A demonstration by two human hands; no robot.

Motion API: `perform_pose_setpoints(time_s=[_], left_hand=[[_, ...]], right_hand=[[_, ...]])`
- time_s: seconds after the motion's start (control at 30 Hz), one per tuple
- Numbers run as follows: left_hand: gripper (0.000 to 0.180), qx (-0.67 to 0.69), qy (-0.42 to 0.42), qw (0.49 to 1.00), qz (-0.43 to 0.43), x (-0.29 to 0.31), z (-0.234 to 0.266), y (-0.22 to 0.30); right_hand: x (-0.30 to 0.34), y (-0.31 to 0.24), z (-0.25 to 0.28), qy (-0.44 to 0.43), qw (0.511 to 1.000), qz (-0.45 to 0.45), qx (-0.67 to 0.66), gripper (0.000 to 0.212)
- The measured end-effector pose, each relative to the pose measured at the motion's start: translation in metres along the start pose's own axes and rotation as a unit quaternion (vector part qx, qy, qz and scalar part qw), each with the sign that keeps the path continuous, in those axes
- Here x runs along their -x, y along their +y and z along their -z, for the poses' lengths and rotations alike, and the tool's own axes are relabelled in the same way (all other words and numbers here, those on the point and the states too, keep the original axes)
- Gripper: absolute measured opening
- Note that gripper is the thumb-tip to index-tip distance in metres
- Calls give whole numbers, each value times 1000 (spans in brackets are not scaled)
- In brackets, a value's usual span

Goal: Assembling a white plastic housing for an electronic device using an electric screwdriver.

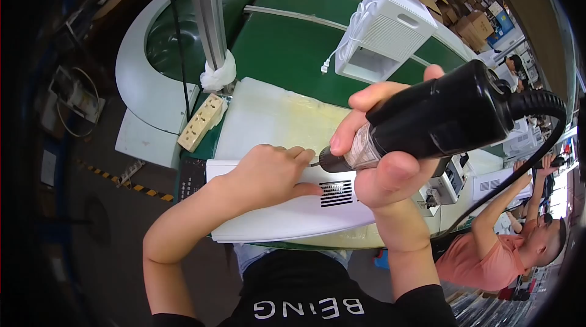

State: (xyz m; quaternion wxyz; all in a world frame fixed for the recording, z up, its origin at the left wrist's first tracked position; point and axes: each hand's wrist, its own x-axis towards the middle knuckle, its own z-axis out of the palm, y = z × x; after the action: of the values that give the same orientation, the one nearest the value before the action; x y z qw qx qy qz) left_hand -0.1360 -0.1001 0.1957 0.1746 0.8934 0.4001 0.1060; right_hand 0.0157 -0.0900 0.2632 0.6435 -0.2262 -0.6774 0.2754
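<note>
My right hand (386, 185) is wrapped around the black electric screwdriver (439, 110), its cable (543, 150) curving off to my right. Below, my left hand (271, 171) rests on the white panel (287, 223), fingertips beside the bit; whether they pinch anything, I cannot tell. The panel's curved edge faces my body. Past its far edge spreads a pale pad (250, 113), with the power strip (202, 122) and metal post (207, 16) bounding my left; beyond, green surface (287, 40) leaves room beside the white appliance (390, 31).
</note>
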Motion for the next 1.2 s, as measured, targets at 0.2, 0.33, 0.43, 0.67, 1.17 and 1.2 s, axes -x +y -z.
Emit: perform_pose_setpoints(time_s=[0.2,0.33,0.43,0.67,1.17,1.2], left_hand=[[39,169,156,956,179,35,10,-33],[47,535,320,751,218,100,-72,-101],[40,735,382,550,104,89,-94,-68],[35,761,413,467,179,64,-99,-19],[38,474,438,763,47,78,-108,9],[40,487,422,765,18,72,-109,9]], right_hand=[[12,-75,95,297,932,73,196,85],[55,-57,200,395,797,118,442,72],[101,-24,260,376,805,115,445,46],[157,13,313,362,807,127,450,46],[30,-134,148,-89,966,-231,-79,53],[32,-131,136,-89,970,-211,-76,53]])
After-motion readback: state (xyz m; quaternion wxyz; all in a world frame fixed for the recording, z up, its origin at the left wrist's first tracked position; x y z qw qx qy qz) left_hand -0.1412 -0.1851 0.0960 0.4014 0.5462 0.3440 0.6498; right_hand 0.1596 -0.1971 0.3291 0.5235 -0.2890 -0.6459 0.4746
